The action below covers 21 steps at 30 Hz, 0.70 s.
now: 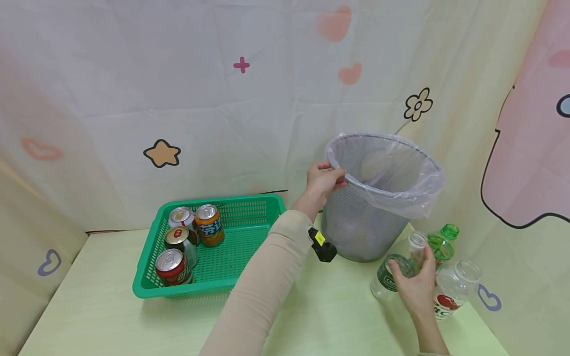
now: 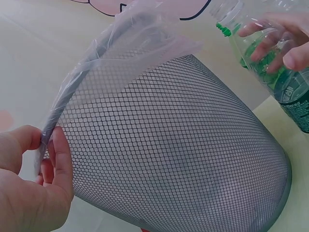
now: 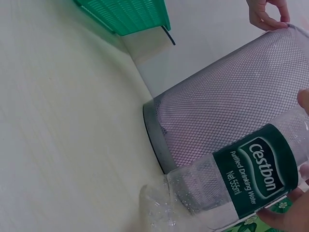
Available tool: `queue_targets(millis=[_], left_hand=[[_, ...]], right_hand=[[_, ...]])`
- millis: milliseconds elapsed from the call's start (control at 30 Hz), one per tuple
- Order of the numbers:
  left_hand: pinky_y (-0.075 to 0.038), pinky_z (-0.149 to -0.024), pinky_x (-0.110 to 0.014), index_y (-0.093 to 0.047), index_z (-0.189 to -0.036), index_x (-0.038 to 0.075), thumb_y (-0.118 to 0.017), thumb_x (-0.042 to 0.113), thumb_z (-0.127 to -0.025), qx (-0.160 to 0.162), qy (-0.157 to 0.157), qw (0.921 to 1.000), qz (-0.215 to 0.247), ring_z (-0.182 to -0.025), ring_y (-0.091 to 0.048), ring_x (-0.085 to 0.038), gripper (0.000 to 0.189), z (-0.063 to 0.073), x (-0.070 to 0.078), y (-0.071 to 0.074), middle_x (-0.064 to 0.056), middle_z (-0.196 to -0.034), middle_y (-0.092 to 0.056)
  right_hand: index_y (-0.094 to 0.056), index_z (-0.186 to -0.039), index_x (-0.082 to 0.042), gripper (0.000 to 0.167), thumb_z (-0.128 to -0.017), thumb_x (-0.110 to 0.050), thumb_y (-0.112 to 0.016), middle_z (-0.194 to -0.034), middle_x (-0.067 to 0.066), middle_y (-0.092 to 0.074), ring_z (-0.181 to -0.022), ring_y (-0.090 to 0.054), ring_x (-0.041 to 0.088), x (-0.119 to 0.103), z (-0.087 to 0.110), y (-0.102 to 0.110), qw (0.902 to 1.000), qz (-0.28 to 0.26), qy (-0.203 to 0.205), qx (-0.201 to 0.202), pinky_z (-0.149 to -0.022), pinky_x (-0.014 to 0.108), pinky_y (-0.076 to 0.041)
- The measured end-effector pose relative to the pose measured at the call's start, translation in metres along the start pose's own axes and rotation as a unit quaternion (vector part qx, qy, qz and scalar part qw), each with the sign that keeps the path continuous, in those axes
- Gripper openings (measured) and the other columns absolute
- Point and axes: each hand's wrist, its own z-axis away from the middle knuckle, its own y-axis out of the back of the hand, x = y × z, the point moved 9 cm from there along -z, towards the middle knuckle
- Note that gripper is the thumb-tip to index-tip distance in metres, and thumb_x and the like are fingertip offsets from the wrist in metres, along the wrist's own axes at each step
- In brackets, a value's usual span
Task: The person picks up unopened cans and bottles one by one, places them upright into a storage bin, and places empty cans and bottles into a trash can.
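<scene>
My left hand [image 1: 324,182] pinches the rim of a grey mesh wastebasket [image 1: 352,222], thumb on one side and fingers on the other. A thin clear plastic bag [image 1: 418,198] lines the basket and folds over its rim. My right hand [image 1: 418,284] grips a clear plastic water bottle [image 3: 256,169] with a dark green label around its upper part. The bottle is capless and stands close in front of the basket. Beside that hand are a green-tinted bottle [image 1: 449,232] and a clear bottle with a red-and-white label [image 1: 447,299].
To the left, a green plastic basket [image 1: 240,284] holds several drink cans, among them an orange can [image 1: 209,226] and a red can [image 1: 172,269]. A patterned curtain [image 1: 249,123] hangs behind the pale table [image 1: 89,306] and along its right side.
</scene>
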Motion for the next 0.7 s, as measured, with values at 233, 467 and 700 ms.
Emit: queue_targets(millis=[233,467,700], left_hand=[[-0.056,-0.064,-0.026,-0.044,-0.105,0.005,-0.063,-0.008,-0.077,-0.002,-0.003,1.0,0.004,-0.062,-0.06,-0.014,0.037,-0.0001,-0.0006,-0.0006,-0.008,-0.078,-0.059],[-0.056,-0.063,-0.025,-0.044,-0.106,0.006,-0.063,-0.008,-0.077,-0.006,0.001,1.0,0.006,-0.062,-0.059,-0.014,0.037,-0.0001,-0.001,-0.0008,-0.008,-0.078,-0.059],[-0.056,-0.064,-0.025,-0.045,-0.107,0.007,-0.064,-0.007,-0.077,-0.004,0.004,1.0,0.002,-0.062,-0.059,-0.014,0.038,-0.0017,-0.0018,0.0001,-0.008,-0.079,-0.058]], right_hand=[[-0.017,-0.145,-0.011,0.086,-0.078,-0.014,-0.072,-0.134,0.022,-0.041,-0.122,-0.04,0.037,0.0033,0.0007,-0.0019,0.9998,0.018,-0.005,0.003,-0.103,0.052,-0.03],[-0.024,-0.141,-0.019,0.08,-0.078,-0.015,-0.073,-0.131,0.007,-0.049,-0.115,-0.05,0.02,0.0052,-0.0001,-0.0023,0.9991,0.042,-0.007,0.007,-0.099,0.037,-0.038],[-0.027,-0.139,-0.025,0.079,-0.077,-0.015,-0.074,-0.129,0.001,-0.051,-0.109,-0.048,-0.001,0.0042,-0.0018,-0.0036,0.9985,0.055,-0.001,0.003,-0.093,0.02,-0.037]])
